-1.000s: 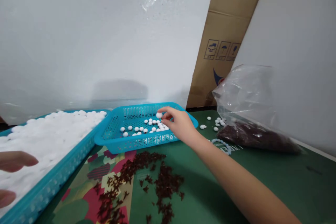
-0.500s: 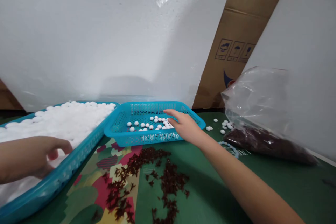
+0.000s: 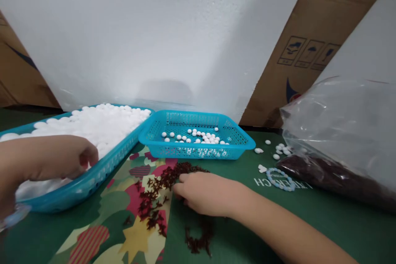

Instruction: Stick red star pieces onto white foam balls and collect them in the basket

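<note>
My left hand (image 3: 66,156) reaches into the large blue basket (image 3: 122,146) heaped with small white balls (image 3: 108,126). Its fingers are curled together low among the balls, and what they hold, if anything, is hidden. A clear band circles the left wrist. Over the dark red, star-like small pieces (image 3: 151,206) spread on the table, my right hand (image 3: 202,192) points its fingers down and together. The fingertips are at the pile, and I cannot make out what is between them.
A smaller blue basket (image 3: 198,152) with scattered white balls stands behind my right hand. To the right lie a pale blue bead bracelet (image 3: 281,179), loose white balls (image 3: 276,156) and a clear bag (image 3: 337,132) of dark red pieces. White board (image 3: 167,41) and cardboard (image 3: 284,57) rise behind.
My right hand has left the smaller basket and come down toward me onto the dark red pieces, its fingers closing. My left hand stays in the large basket with fingers drawn tighter. The view has shifted.
</note>
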{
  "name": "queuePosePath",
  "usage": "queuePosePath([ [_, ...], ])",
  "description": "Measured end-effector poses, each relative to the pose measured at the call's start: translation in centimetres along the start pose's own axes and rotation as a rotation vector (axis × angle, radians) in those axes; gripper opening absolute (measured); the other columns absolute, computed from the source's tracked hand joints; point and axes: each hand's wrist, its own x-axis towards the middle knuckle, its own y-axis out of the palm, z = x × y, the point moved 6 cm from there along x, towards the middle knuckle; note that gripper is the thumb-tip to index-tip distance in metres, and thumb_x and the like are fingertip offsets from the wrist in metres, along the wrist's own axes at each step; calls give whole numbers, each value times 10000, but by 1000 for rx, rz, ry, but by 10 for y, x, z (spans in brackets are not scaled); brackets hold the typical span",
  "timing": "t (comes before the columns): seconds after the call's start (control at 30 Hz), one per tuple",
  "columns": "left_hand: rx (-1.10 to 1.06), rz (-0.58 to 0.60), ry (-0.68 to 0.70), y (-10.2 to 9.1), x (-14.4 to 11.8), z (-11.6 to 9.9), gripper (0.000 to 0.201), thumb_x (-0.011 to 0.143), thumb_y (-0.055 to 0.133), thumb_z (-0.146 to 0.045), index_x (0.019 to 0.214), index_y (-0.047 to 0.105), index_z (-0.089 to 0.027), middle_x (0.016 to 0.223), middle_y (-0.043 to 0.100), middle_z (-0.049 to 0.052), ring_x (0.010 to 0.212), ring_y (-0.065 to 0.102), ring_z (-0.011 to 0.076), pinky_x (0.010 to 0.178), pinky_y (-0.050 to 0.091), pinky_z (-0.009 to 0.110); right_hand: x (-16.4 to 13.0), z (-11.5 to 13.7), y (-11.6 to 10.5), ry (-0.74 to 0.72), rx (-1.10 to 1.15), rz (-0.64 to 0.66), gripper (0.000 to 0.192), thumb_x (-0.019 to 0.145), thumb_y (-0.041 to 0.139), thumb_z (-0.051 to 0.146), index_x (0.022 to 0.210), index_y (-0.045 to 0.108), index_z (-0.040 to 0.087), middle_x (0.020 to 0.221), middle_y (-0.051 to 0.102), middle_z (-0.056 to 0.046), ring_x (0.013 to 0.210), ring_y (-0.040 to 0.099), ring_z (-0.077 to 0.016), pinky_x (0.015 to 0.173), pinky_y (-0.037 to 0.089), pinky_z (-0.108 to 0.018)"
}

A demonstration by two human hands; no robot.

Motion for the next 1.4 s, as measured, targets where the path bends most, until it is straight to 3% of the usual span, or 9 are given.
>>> queuePosePath([
  [0.13, 6, 282, -94, 5, -10, -10, 289, 380, 328, -119, 516, 578, -173, 483, 549, -8, 467, 500, 187, 451, 364, 274, 4, 3, 2, -29, -19, -28, 151, 679, 407, 93, 736, 545, 117, 714, 545, -75, 606, 505, -156, 401, 283, -220],
  [0.27, -31, 333, -109, -5, -20, -21, 326, 409, 311, -98, 597, 571, -154, 476, 515, -12, 381, 451, 129, 398, 347, 237, 3, 3, -4, -31, 15, -94, 118, 662, 437, 80, 698, 547, 105, 783, 537, -90, 677, 502, -177, 470, 350, -232],
  [0.4, 21, 276, -50, -20, -29, -28, 309, 488, 330, -116, 687, 563, -163, 521, 538, -3, 444, 471, 137, 441, 356, 237, -4, 2, -22, -30, 144, -215, 91, 672, 446, 88, 677, 527, 130, 730, 556, -43, 644, 510, -124, 508, 390, -199],
  [0.6, 70, 42, 81, -39, -22, -47, 299, 626, 341, -239, 908, 438, -232, 880, 522, -1, 736, 490, 141, 623, 364, 228, -39, 4, -68, -238, 586, -746, 134, 654, 480, 75, 684, 503, 204, 615, 563, 37, 535, 508, -54, 454, 396, -123],
  [0.7, 110, -15, 100, -37, -13, -48, 285, 630, 334, -214, 897, 433, -205, 874, 514, 25, 770, 478, 156, 640, 362, 239, -49, 5, -77, -303, 654, -869, 154, 664, 469, 81, 698, 510, 226, 617, 566, 30, 535, 519, -61, 434, 409, -131],
  [0.87, 146, 35, -3, -32, -9, -23, 344, 582, 356, -177, 918, 424, -153, 822, 516, 87, 676, 502, 203, 571, 372, 295, -46, 7, -77, -280, 629, -896, 160, 636, 482, 50, 664, 529, 201, 604, 571, 8, 585, 530, -76, 509, 440, -148],
  [1.07, 102, 182, -105, -27, -20, 1, 337, 557, 377, -182, 887, 447, -169, 764, 539, 69, 593, 530, 174, 534, 395, 271, -46, 11, -76, -325, 593, -933, 205, 649, 440, 25, 642, 531, 209, 629, 572, 3, 579, 538, -65, 497, 451, -125],
  [1.2, 63, 155, -92, -31, -20, -5, 351, 584, 373, -236, 930, 414, -190, 830, 524, 58, 677, 518, 175, 579, 394, 260, -50, 12, -78, -314, 555, -965, 210, 653, 438, 40, 661, 528, 230, 632, 570, -3, 584, 547, -82, 472, 456, -137],
  [1.4, 13, 84, -7, -40, -22, -33, 344, 592, 386, -283, 930, 404, -221, 866, 510, 27, 730, 498, 165, 593, 386, 241, -49, 12, -77, -334, 554, -946, 200, 666, 429, 42, 641, 520, 218, 625, 579, 1, 587, 547, -69, 504, 457, -128],
])
